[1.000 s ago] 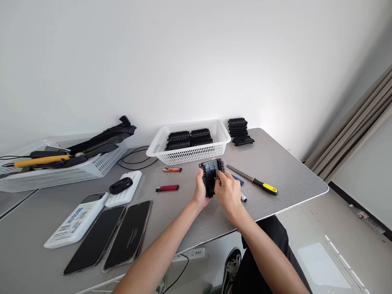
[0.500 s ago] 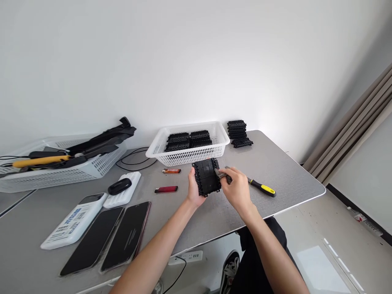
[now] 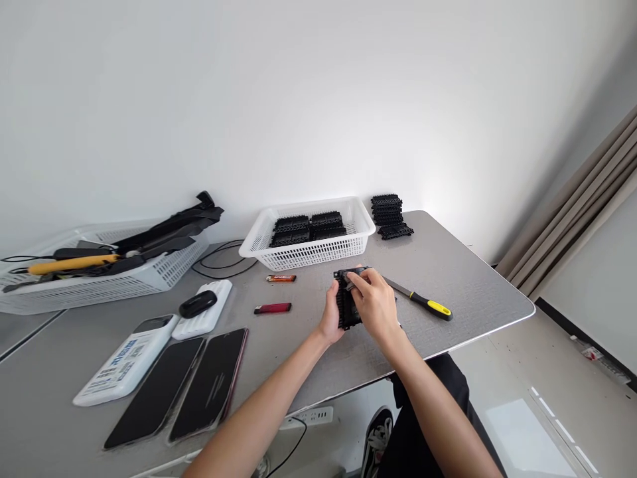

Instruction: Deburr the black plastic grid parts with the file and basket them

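A black ribbed plastic part (image 3: 344, 307) is held edge-on just above the grey table (image 3: 448, 265), between both hands. My left hand (image 3: 330, 321) grips it from the left and below. My right hand (image 3: 374, 304) closes over its top and right side, fingers curled on it. Behind them stands a white basket (image 3: 358, 244) with several of the same black parts, and to its right a small stack of black parts (image 3: 389, 214) sits on the table.
A yellow-handled screwdriver (image 3: 423, 303) lies right of my hands. Two lighters (image 3: 272, 308) lie to the left, then a white power bank with a black earbud case (image 3: 198, 304), two phones (image 3: 209, 382) and a white box. A second basket (image 3: 149, 272) holds tools far left.
The black part was tilted flat and open-faced half a second ago; now it is turned on edge, and my right hand has moved from its right edge onto its top.
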Demonstrator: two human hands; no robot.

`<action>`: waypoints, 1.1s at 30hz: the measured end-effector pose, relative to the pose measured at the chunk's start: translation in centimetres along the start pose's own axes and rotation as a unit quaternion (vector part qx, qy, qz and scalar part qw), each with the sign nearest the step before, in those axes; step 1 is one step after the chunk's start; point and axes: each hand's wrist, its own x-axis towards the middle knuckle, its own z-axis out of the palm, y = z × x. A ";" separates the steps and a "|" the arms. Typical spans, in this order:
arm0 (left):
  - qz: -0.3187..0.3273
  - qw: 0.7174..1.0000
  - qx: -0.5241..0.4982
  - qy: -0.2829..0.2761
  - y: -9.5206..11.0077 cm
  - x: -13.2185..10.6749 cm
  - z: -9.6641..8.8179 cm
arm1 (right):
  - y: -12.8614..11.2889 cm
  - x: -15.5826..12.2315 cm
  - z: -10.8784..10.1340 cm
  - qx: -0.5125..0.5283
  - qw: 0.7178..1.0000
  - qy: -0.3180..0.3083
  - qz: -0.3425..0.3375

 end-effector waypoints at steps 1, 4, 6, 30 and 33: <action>0.000 1.000 0.001 0.001 -0.1 0.0 -0.1 | 0.1 0.0 0.0 -0.002 1.000 0.005 0.010; -0.021 1.000 0.002 0.008 -0.3 0.0 -0.3 | 0.4 0.0 0.2 -0.010 0.998 0.027 0.047; -0.042 0.999 0.002 0.013 -0.4 -0.1 -0.4 | 0.7 -0.1 0.1 -0.015 0.997 0.040 0.069; -0.013 1.000 -0.007 -0.001 0.0 -0.4 0.3 | 0.3 0.1 -0.9 0.002 0.997 0.024 0.074; -0.024 1.000 -0.012 0.002 0.0 -0.4 0.2 | 0.2 -0.1 -0.8 0.000 0.995 0.040 0.092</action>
